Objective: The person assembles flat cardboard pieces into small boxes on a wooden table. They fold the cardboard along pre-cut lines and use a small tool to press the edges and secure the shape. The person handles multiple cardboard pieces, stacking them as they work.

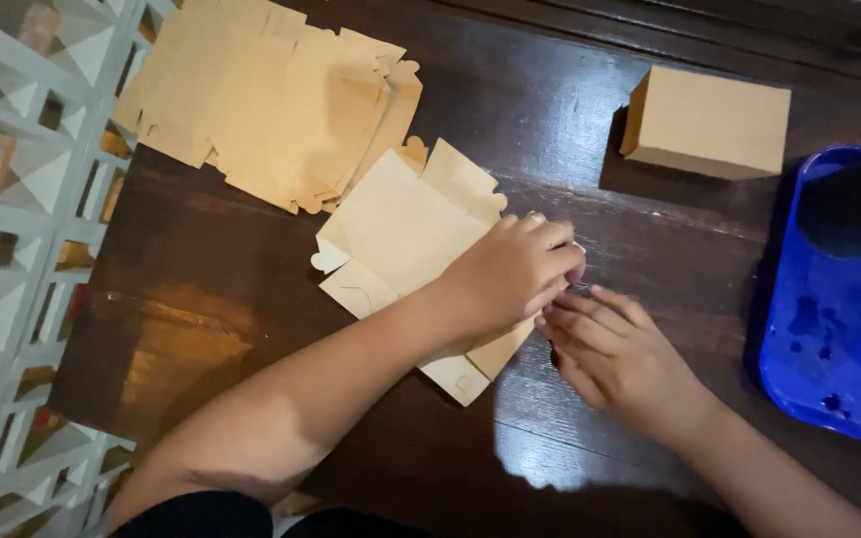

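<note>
Dark wooden table (251, 299) fills the view, a blue plastic tray (839, 349) sitting well off past the right hand and a stack of flat kraft box blanks (271, 100) lying up beyond the left hand, a folded-up kraft box (710, 120) standing above the right. Under the left hand (510, 274), fingers curled and pressing down, lies one flat kraft box blank (401, 229). The right hand (615, 354) meets it at the blank's right edge, fingers loosely bent, nothing clearly held.

Blue tray (829, 379) cut off right; box blank (401, 239) edge under hands.
</note>
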